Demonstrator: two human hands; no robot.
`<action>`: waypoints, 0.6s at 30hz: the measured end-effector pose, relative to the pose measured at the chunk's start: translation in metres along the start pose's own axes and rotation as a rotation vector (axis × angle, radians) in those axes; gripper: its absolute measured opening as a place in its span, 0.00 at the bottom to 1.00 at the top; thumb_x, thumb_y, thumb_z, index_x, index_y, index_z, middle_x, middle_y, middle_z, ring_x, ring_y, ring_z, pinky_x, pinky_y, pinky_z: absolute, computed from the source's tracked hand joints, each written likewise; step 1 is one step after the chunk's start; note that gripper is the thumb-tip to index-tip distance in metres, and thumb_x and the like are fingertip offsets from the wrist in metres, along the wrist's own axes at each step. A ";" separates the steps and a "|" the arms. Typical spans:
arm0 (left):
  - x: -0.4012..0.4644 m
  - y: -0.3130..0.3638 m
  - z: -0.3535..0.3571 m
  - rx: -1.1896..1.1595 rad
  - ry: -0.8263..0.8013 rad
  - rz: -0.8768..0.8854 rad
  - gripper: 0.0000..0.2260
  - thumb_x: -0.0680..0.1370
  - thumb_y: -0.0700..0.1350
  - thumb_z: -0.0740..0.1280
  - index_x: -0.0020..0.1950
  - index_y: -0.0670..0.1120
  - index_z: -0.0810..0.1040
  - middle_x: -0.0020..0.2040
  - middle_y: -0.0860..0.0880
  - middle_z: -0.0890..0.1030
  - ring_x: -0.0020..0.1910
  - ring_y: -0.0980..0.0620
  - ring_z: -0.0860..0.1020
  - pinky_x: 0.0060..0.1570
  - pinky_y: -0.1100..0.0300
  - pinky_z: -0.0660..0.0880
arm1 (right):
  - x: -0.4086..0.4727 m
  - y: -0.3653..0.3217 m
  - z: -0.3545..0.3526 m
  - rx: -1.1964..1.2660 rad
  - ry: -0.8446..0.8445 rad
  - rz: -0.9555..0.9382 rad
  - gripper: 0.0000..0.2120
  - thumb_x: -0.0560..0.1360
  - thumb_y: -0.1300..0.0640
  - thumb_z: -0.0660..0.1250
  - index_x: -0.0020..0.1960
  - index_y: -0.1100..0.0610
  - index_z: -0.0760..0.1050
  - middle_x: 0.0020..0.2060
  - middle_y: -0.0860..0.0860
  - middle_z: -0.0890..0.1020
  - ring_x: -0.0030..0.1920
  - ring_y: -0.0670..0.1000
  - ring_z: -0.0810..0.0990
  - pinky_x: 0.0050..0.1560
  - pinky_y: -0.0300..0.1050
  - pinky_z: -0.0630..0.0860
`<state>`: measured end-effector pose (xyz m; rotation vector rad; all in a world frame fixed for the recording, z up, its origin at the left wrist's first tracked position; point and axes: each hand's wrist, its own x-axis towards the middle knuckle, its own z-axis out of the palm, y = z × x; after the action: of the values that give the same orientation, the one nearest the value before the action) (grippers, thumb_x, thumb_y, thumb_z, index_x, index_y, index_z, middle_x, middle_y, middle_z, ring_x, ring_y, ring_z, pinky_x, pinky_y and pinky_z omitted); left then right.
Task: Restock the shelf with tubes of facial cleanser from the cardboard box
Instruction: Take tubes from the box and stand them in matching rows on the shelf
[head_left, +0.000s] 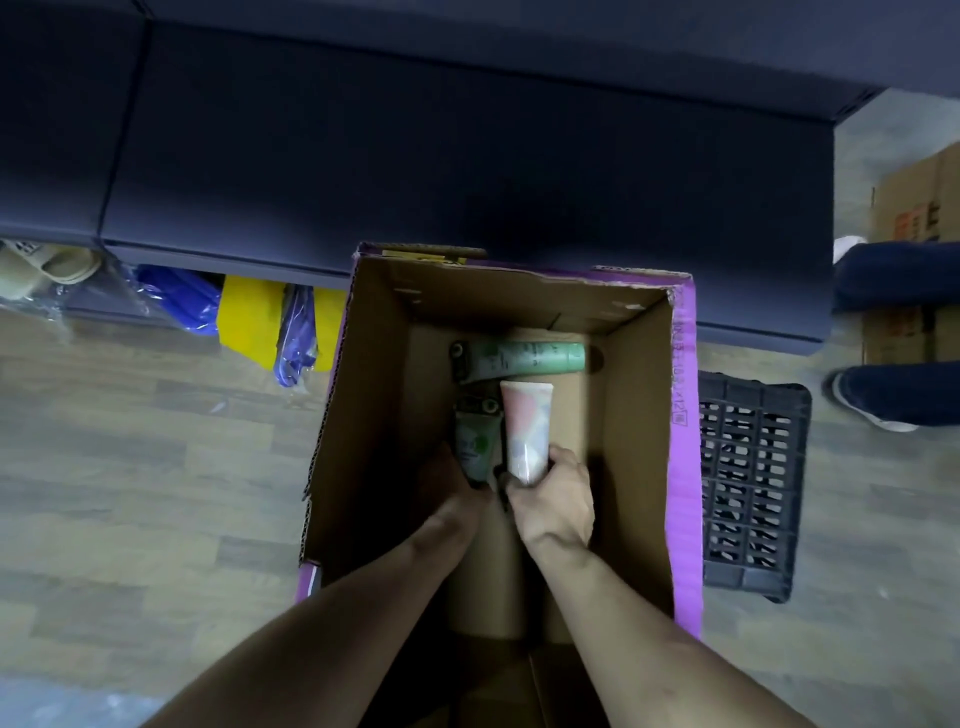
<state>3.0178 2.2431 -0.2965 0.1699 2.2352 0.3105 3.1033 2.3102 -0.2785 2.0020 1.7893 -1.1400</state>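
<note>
An open cardboard box (639, 415) with purple edges stands on the floor below me. Both my arms reach down into it. My right hand (553, 499) grips the lower end of a pink and white tube (527, 423). My left hand (452, 486) holds a green and white tube (475, 441) just left of it, its fingers mostly hidden in shadow. A third, green tube (524, 358) lies crosswise at the far end of the box floor.
A dark blue shelf top (415, 145) runs across the far side. Yellow and blue plastic-wrapped packs (249, 317) sit under it at left. A black plastic crate (748, 483) stands right of the box. A person's legs (893, 332) and another carton (919, 208) are at far right.
</note>
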 end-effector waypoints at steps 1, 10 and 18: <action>-0.004 0.003 -0.006 -0.020 0.000 0.022 0.25 0.68 0.53 0.75 0.62 0.47 0.76 0.59 0.46 0.79 0.60 0.43 0.79 0.57 0.54 0.76 | -0.004 0.000 -0.004 0.021 0.006 -0.009 0.28 0.68 0.48 0.76 0.65 0.50 0.73 0.59 0.50 0.76 0.58 0.54 0.78 0.58 0.43 0.74; -0.056 0.028 -0.076 -0.081 0.060 0.151 0.16 0.70 0.46 0.75 0.52 0.40 0.77 0.49 0.43 0.82 0.49 0.43 0.81 0.43 0.58 0.74 | -0.058 -0.027 -0.052 0.125 0.005 -0.165 0.24 0.70 0.50 0.74 0.63 0.55 0.74 0.57 0.52 0.76 0.57 0.55 0.79 0.56 0.42 0.72; -0.131 0.063 -0.134 -0.205 0.228 0.309 0.18 0.67 0.48 0.72 0.54 0.47 0.73 0.52 0.49 0.77 0.50 0.46 0.79 0.45 0.55 0.76 | -0.118 -0.065 -0.133 0.237 0.059 -0.264 0.20 0.66 0.51 0.75 0.55 0.50 0.73 0.51 0.47 0.79 0.36 0.44 0.75 0.39 0.43 0.71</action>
<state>2.9965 2.2515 -0.1003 0.3874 2.3809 0.7564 3.1015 2.3203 -0.0897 1.9842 2.0839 -1.4450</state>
